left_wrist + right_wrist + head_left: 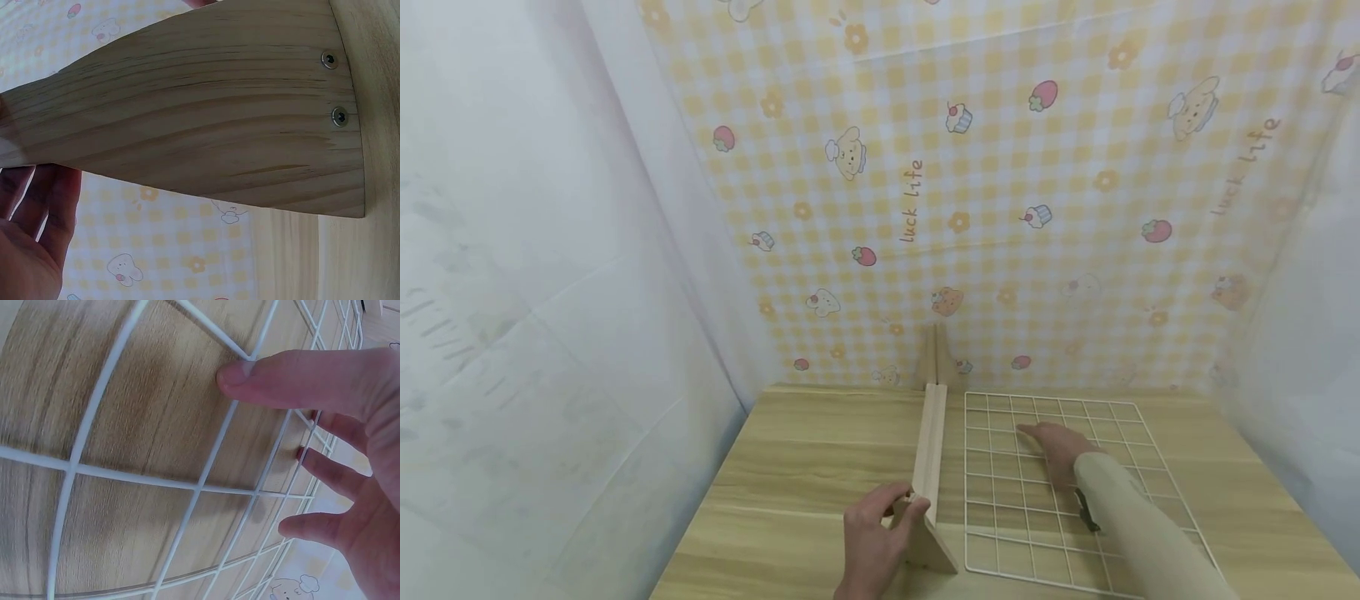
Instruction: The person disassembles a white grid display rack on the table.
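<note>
A wooden stand lies lengthwise on the table, with a crossbar (930, 442) joining an upright end board at the back (947, 358) to a near end board (931, 546). My left hand (876, 533) grips the narrow top of that near board. In the left wrist view the board (219, 125) widens toward its foot, where two screw heads (340, 117) show. To the right, a white wire grid (966, 500) lies flat. Over it my right hand (1060, 450) reaches with fingers spread; in the right wrist view the thumb (275, 378) appears to touch a wire (74, 469).
The wood-grain table (775, 483) carries both things. A yellow checked cloth (985, 175) hangs behind it, and white sheeting (587, 292) closes off the left side. More white sheeting (1315, 333) stands on the right. A dark band (1086, 510) shows by the right wrist.
</note>
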The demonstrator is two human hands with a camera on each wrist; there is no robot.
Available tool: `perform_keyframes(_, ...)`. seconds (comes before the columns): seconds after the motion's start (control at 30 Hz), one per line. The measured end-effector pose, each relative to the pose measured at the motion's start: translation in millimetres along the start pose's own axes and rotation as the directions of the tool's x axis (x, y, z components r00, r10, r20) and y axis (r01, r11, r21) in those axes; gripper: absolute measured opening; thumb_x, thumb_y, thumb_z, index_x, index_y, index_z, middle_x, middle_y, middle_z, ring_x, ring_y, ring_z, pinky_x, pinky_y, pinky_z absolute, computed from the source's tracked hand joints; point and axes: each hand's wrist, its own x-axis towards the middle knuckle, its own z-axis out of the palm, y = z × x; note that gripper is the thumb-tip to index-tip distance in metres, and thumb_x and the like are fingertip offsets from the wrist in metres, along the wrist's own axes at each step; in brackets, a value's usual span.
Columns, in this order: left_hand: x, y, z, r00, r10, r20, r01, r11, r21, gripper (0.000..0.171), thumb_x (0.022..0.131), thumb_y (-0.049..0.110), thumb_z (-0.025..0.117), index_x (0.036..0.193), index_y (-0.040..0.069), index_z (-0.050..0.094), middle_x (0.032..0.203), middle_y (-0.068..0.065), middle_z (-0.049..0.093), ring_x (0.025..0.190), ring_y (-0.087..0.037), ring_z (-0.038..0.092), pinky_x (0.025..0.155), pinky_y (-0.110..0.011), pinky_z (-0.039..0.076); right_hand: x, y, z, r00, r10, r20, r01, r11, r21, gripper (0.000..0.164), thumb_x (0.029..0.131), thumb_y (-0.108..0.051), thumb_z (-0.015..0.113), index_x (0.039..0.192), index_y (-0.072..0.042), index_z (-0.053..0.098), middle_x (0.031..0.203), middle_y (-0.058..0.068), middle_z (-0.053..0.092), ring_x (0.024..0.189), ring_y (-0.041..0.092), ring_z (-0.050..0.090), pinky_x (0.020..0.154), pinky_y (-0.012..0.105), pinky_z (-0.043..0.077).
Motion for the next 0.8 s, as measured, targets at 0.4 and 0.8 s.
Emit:
perform_keyframes(0.4, -1.0, 0.0, 5.1, 1.000, 0.007, -0.025, -0.007, 1.000, -0.006, 0.019, 0.087, 0.035, 0.075, 0.086, 0.017, 0.073, 0.081, 0.005, 0.077, 0.069, 0.001, 0.066, 0.060, -0.011, 0.052, -0.9, 10.0, 2.5, 1.000, 0.009, -0.010, -0.009, 0.999, 0.051, 0.102, 0.058, 0.017, 0.078, 0.150, -0.009, 0.043, 0.144, 0.025, 0.054, 0.131, 0.050, 0.051, 0.103, 0.063, 0.047)
perform_keyframes(0.8, 12.3, -16.7, -22.0, 0.929, -0.299, 0.218, 0.319, 0.946, -0.062, 0.012, 0.101, 0.026, 0.060, 0.104, 0.023, 0.072, 0.097, 0.003, 0.077, 0.083, -0.002, 0.067, 0.074, -0.022, 0.056, 3.2, 5.4, -23.5, 0.979, -0.080, -0.187, 0.085, 0.996, 0.021, 0.066, 0.093, -0.031, 0.070, 0.147, -0.003, 0.044, 0.141, 0.031, 0.054, 0.126, 0.053, 0.052, 0.100, 0.068, 0.046)
